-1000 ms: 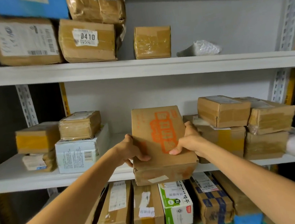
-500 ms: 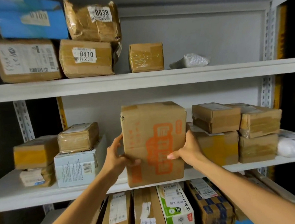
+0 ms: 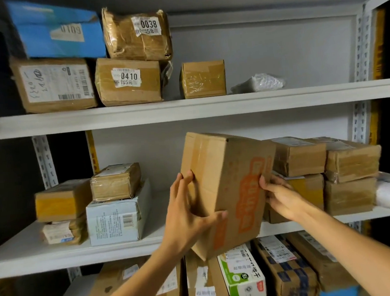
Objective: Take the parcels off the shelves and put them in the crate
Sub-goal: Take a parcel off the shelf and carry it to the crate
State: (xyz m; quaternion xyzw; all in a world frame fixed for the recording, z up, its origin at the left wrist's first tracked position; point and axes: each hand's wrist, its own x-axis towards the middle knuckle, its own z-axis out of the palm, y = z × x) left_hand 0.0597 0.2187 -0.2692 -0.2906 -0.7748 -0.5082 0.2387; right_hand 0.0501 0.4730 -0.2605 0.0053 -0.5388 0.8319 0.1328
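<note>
Now the box (image 3: pixel 230 191) is tipped, its top leaning left and a lower corner hanging below the lip of the middle shelf (image 3: pixel 57 254); half a second ago it stood upright and square-on. It looks clear of the shelf board, held in the air in front of the other parcels. The left hand (image 3: pixel 187 216) clasps its left side, fingers up the side face and thumb across the front. The right hand (image 3: pixel 282 197) grips the right edge, thumb in front, fingers hidden behind. The tilt suggests the box is being turned to carry away. No crate is in view, so the drop is yet to come.
</note>
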